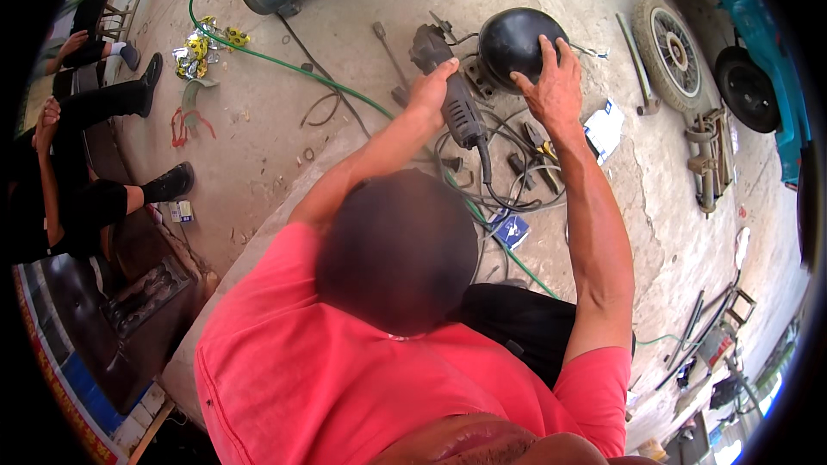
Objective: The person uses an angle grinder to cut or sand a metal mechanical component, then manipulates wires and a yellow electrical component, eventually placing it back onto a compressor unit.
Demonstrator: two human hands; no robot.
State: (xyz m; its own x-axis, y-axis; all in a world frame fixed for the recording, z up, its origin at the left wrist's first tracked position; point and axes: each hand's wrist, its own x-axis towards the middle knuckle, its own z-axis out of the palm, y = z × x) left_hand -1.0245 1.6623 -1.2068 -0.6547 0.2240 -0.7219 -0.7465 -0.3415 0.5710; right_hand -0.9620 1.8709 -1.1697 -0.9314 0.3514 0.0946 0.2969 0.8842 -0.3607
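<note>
My left hand (431, 93) is wrapped round the dark grey body of an angle grinder (463, 116), its thumb along the top. The grinder's cord runs from its near end toward my body. My right hand (553, 82) grips a glossy black domed shell (504, 39) with fingers spread over its near right side. The shell sits just right of the grinder's head, and a metal bracket (476, 79) shows partly beneath it. Pliers (537, 136) with yellow on their handles lie below my right hand among looped cables (517, 198). My own red-sleeved arms frame the work.
A green hose (332, 83) crosses the concrete floor. Right stand a spoked wheel (674, 53), a hammer-like tool (637, 69), a rusty metal assembly (706, 159) and a teal vehicle (786, 77). People's legs (121, 93) are at left. A blue packet (512, 229) lies near me.
</note>
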